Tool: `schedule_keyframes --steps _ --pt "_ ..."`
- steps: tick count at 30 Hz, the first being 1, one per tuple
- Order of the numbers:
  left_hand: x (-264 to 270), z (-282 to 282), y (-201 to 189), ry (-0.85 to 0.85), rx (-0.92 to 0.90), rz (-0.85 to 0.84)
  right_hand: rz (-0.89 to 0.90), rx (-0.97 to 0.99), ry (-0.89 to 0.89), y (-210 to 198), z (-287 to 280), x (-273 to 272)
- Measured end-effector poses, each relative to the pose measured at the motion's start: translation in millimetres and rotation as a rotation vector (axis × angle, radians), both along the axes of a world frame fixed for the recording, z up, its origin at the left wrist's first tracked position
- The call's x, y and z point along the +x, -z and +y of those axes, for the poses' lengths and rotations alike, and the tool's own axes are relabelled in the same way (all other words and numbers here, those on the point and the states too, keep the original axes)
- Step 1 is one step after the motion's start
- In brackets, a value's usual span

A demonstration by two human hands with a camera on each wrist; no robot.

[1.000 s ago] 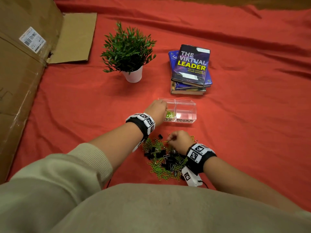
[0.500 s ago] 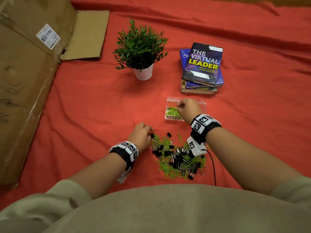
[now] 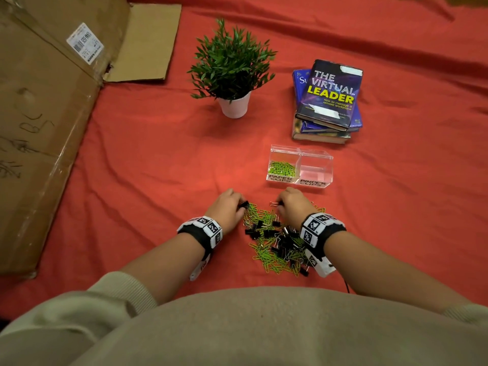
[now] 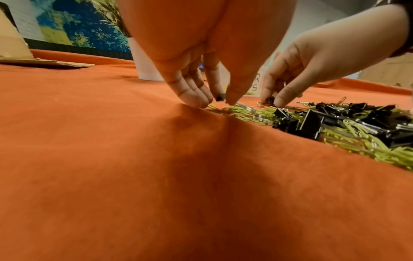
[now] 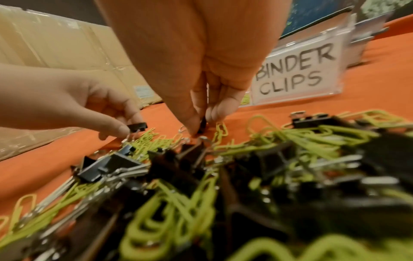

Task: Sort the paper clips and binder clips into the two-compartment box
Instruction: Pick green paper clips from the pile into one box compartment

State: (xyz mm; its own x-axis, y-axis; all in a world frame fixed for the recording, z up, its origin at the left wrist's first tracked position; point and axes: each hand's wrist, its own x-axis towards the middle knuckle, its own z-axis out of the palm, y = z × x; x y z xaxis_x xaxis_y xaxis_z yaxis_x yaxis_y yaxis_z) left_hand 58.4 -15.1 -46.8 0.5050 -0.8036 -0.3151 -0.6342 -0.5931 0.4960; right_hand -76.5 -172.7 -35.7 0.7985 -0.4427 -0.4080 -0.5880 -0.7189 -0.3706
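My left hand (image 3: 228,211) pinches a black binder clip (image 5: 136,126) at the pile's (image 3: 277,241) left edge; my right hand (image 3: 293,206) pinches another at its far edge. They look light, stiff and springy, so I'd grip the bodies, since the wire handles snag paper clips. The box (image 3: 301,166) sits just beyond. Only the head view shows its binder side bare; only the wrist views show the pinches.

One clear two-compartment box (image 3: 314,155) was present. One potted plant (image 3: 232,72), three stacked books (image 3: 327,101) and one cardboard box (image 3: 45,114) stood on one red cloth (image 3: 145,167). Loose green paper clips (image 3: 274,260) and black binder clips (image 3: 284,243) were too heaped to count.
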Motion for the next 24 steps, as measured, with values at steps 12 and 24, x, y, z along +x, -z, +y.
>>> schedule_keyframes --steps 12,24 --pt "3.5 26.0 -3.7 0.015 0.062 -0.035 -0.033 0.008 -0.051 -4.0 36.0 0.0" --pt "-15.0 -20.2 -5.3 0.174 0.150 -0.046 0.008 0.043 -0.013 4.6 51.0 -4.1"
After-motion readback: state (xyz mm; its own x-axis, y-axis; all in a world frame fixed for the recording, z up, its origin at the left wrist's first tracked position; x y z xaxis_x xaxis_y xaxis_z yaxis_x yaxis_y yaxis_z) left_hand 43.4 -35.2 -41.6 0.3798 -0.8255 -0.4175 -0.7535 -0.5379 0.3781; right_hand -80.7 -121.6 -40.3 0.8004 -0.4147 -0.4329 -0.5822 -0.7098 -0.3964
